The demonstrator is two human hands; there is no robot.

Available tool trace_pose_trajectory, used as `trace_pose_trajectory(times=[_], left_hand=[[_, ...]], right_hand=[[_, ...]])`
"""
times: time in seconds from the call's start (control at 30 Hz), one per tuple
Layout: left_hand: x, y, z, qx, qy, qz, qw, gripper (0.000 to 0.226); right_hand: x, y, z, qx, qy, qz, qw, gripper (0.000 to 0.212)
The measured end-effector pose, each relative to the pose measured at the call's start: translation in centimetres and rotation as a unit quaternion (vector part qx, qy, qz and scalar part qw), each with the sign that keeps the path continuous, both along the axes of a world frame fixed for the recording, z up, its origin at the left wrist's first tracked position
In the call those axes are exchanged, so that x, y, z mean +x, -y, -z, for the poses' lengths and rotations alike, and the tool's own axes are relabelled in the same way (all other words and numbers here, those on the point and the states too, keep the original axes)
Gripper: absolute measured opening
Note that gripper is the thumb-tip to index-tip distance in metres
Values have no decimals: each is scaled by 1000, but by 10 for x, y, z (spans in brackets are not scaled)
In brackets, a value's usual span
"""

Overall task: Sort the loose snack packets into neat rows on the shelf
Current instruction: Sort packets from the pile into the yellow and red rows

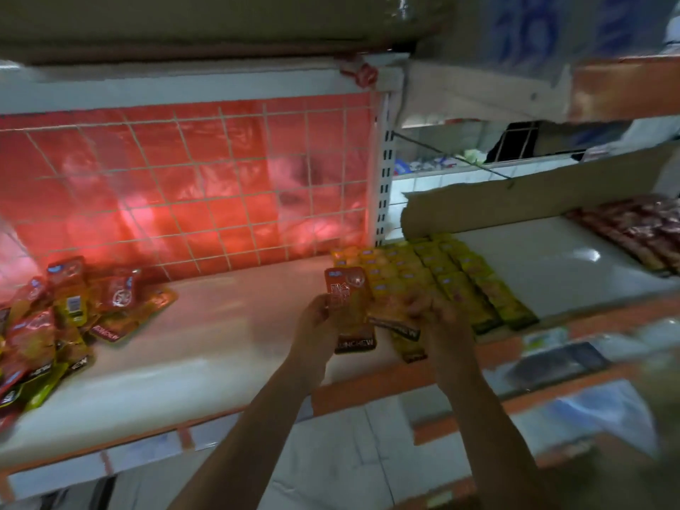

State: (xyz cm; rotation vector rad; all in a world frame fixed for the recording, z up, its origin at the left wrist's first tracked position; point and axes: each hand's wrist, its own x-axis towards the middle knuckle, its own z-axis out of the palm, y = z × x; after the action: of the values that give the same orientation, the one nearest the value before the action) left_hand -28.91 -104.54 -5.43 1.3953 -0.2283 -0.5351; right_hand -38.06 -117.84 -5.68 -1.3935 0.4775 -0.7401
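head view, much motion blur.

left hand (317, 318): fingers and thumb curled round the left edge of a red-orange packet (349, 307), held upright-ish, print facing the camera, dark band at its lower end. packet is just above the shelf (220, 344) surface, lower edge near the shelf's front lip.

right hand (439, 320): fingers lie over the near end of an orange packet (392, 312) that sits flat just right of the held one. hand is smeared; cannot tell whether it pinches or only presses.

the two packets overlap slightly between the hands.

beyond the right hand's fingertips: rows (445, 274) of orange and yellow packets, overlapped like tiles, running away from the hands toward the back of the shelf; orange rows nearer the left hand, yellow rows to the right of the right hand.

well left of the left hand: loose pile (55, 314) of red, orange and yellow packets, unsorted, at the shelf's far left.

behind the left hand, at the shelf back: wire grid (184, 178) with red sheet behind it.
behind the rows: cardboard strip (515, 200).
far right of the right hand: dark red packets (644, 233) in a row.
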Motion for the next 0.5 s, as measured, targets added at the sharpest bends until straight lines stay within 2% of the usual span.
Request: trace_pose_trajectory(times=[0.07,0.17,0.37,0.43,0.5], left_hand=[[-30,32,-5,-9,7,28,1000,14],[-69,79,-6,-23,-10,52,998,27],[-125,160,-8,-7,-63,98,993,18],[-137,186,-8,-2,-66,116,991,19],[-147,209,-9,0,-56,136,989,15]], right_hand=[[-30,28,-2,-9,33,9,999,47],[-71,72,2,-68,22,34,997,37],[-143,143,-4,-99,-68,55,991,61],[-158,161,-3,-92,-77,74,990,61],[-170,178,1,-44,-57,109,991,54]])
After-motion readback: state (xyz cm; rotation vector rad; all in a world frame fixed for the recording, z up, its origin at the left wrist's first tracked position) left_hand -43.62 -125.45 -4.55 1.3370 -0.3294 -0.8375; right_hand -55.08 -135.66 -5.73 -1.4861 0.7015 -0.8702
